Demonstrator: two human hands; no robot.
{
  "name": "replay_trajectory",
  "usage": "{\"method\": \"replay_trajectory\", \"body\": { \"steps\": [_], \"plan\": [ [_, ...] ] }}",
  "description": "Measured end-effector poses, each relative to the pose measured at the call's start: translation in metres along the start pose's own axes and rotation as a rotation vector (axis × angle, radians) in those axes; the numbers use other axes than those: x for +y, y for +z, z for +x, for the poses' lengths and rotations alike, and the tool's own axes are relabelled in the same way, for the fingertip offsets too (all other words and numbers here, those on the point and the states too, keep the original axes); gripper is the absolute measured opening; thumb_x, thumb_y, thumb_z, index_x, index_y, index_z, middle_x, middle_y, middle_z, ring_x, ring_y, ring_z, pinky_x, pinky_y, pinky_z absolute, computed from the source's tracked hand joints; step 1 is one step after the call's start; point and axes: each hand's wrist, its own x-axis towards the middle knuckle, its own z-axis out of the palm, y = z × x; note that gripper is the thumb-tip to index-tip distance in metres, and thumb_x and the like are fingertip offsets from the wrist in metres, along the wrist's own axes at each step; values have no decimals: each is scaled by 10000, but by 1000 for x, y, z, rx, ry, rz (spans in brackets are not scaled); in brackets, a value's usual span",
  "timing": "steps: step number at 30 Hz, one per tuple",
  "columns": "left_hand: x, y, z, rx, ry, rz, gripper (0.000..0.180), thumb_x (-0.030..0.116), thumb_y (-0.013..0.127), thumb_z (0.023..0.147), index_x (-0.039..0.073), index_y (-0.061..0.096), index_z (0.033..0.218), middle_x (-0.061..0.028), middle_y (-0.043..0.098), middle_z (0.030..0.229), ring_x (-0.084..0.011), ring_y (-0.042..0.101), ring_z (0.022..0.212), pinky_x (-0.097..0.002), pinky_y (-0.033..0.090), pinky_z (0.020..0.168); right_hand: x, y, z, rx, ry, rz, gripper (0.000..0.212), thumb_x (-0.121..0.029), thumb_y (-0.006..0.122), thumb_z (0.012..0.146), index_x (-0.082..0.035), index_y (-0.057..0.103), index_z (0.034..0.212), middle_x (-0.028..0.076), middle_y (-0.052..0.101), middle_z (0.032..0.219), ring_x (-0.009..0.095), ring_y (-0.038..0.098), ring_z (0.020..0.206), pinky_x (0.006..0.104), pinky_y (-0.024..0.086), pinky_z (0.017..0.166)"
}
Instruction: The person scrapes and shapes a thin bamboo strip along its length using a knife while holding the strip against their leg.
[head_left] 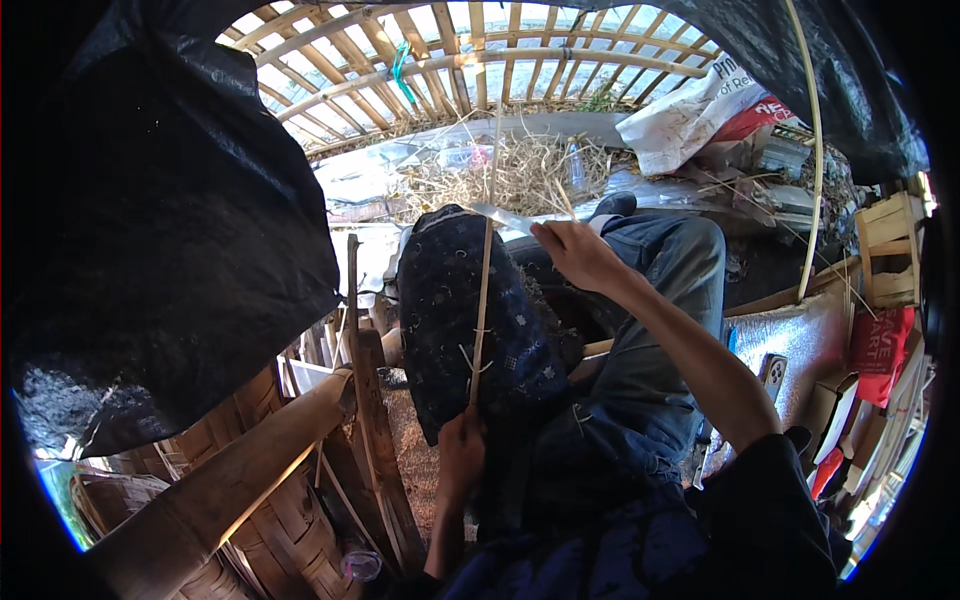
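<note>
My left hand (pixel 461 448) is closed round the lower end of a long, thin bamboo strip (pixel 483 320). The strip rises away from me over a dark patterned cloth (pixel 432 300) draped on my left leg. Thin curled slivers stand out from the strip a little above that hand. Farther up, my right hand (pixel 578 253) grips a knife (pixel 508 219), its handle hidden in the fingers. The blade points left and meets or crosses the strip near the cloth's far end; whether it touches cannot be told.
A pile of pale shavings (pixel 530 165) lies ahead, below a bamboo lattice (pixel 480 57). Black plastic sheeting (pixel 170 250) hangs at the left, above a thick bamboo pole (pixel 220 490). A white-and-red sack (pixel 690 115), a phone (pixel 773 372) and a red bag (pixel 880 355) are at the right.
</note>
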Motion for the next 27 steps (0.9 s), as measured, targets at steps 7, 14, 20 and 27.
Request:
{"method": "replay_trajectory", "body": {
  "steps": [7,14,20,27],
  "plan": [
    [22,-20,1,-355,-580,-657,347,352,415,952,129,460,689,80,319,514,-32,302,407,-213,203,369,-9,42,-52,-137,-2,118,422,-318,419,936,44,538,756,242,548,665,431,531,642,443,411,582],
    [-6,-38,9,-611,-773,-1122,379,383,328,970,164,390,667,92,235,527,-36,210,394,-200,170,355,-10,4,-24,-475,91,159,467,-376,387,949,31,496,746,117,459,549,181,457,523,357,388,527],
    [-7,-39,13,-709,-726,-1093,393,377,262,983,168,378,670,92,239,535,-33,198,402,-199,160,360,20,12,43,-258,133,72,494,-390,364,940,46,559,816,215,552,658,344,532,634,412,417,644],
    [-4,-39,9,-620,-737,-1050,385,369,289,980,159,386,672,77,261,539,-45,224,398,-207,172,360,6,26,1,-431,445,335,481,-428,382,938,5,586,893,-1,437,521,99,444,411,276,378,376]
  ]
}}
